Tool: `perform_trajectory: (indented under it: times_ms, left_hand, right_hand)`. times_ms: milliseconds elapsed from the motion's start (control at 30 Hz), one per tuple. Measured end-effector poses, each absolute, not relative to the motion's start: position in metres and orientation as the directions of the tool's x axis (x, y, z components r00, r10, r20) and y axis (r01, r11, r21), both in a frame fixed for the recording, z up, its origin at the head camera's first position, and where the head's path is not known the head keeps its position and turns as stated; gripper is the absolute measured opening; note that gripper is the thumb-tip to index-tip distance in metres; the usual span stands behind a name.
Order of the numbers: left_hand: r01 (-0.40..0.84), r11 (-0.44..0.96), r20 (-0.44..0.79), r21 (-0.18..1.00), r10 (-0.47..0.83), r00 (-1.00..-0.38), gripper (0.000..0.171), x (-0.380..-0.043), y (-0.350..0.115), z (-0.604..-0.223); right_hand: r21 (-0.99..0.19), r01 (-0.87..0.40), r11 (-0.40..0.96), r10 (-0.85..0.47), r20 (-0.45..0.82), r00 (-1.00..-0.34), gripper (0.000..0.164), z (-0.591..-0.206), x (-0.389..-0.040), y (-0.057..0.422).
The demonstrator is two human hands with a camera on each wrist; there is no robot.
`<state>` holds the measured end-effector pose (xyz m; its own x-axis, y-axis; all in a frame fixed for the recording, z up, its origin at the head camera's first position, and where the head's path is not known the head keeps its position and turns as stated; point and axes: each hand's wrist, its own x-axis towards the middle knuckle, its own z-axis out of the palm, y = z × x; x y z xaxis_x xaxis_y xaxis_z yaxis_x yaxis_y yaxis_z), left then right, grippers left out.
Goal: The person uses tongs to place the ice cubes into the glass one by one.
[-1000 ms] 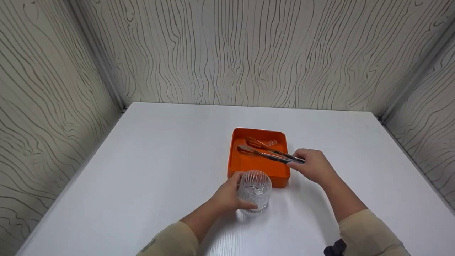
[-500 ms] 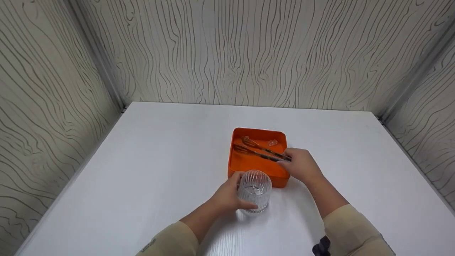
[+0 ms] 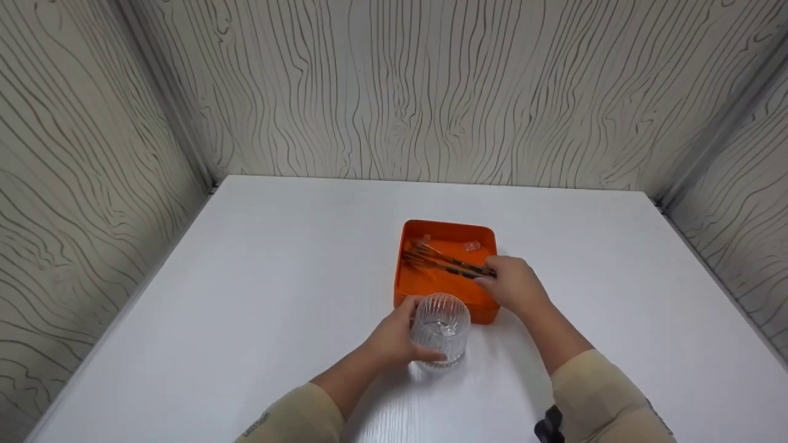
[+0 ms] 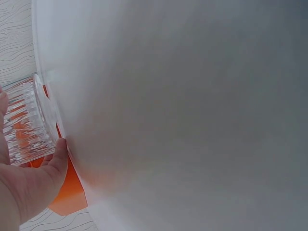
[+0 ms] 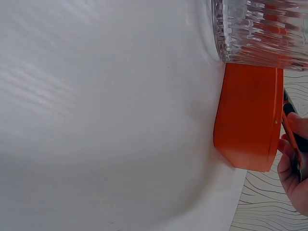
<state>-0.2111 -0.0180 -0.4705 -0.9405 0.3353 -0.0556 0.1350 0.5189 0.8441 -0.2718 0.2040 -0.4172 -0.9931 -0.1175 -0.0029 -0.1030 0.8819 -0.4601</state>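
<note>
My left hand (image 3: 394, 337) grips a ribbed clear glass (image 3: 441, 332) by its left side, upright on the table at the front of an orange tray. Something clear shows in the bottom of the glass. In the head view my right hand (image 3: 514, 284) holds metal tongs (image 3: 449, 263) by the handle end, over the tray's right side. The tongs' two tips reach down to the left inside the orange tray (image 3: 412, 289). A small clear piece like an ice cube (image 3: 472, 246) lies near the back right of the tray, and another clear piece (image 3: 426, 237) by its back left, close to the tips.
The white table (image 3: 277, 264) extends around the tray on all sides. Wood-grain patterned panels (image 3: 394, 92) stand at the back and both sides. In the right wrist view the tray's outer wall (image 5: 248, 115) stands right beside the glass.
My right hand has moved left and slightly forward, bringing the tongs deeper into the tray toward its back left. The tongs' tips have come closer together. My left hand and the glass have stayed put.
</note>
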Motion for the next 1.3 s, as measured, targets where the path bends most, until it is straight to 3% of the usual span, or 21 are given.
perform_trajectory:
  times_ms: [300, 767, 1033, 1300]
  left_hand:
    - [0.128, 0.518, -0.059, 0.846, 0.330, -0.942, 0.081, -0.211, -0.018, -0.470]
    - [0.083, 0.507, -0.094, 0.858, 0.314, -0.945, 0.082, -0.209, -0.017, -0.469]
    - [0.088, 0.510, -0.090, 0.856, 0.313, -0.945, 0.083, -0.209, -0.017, -0.469]
    - [0.086, 0.510, -0.090, 0.856, 0.311, -0.946, 0.083, -0.209, -0.017, -0.469]
  right_hand:
    - [-0.440, -0.103, 0.892, -0.114, 0.000, -0.993, 0.018, -0.414, -0.269, 0.200]
    - [-0.504, -0.084, 0.860, -0.095, 0.005, -0.995, 0.016, -0.408, -0.266, 0.212]
    - [-0.519, -0.044, 0.854, -0.086, -0.056, -0.995, 0.012, -0.396, -0.266, 0.227]
    - [-0.504, -0.089, 0.859, -0.123, -0.036, -0.992, 0.013, -0.381, -0.260, 0.253]
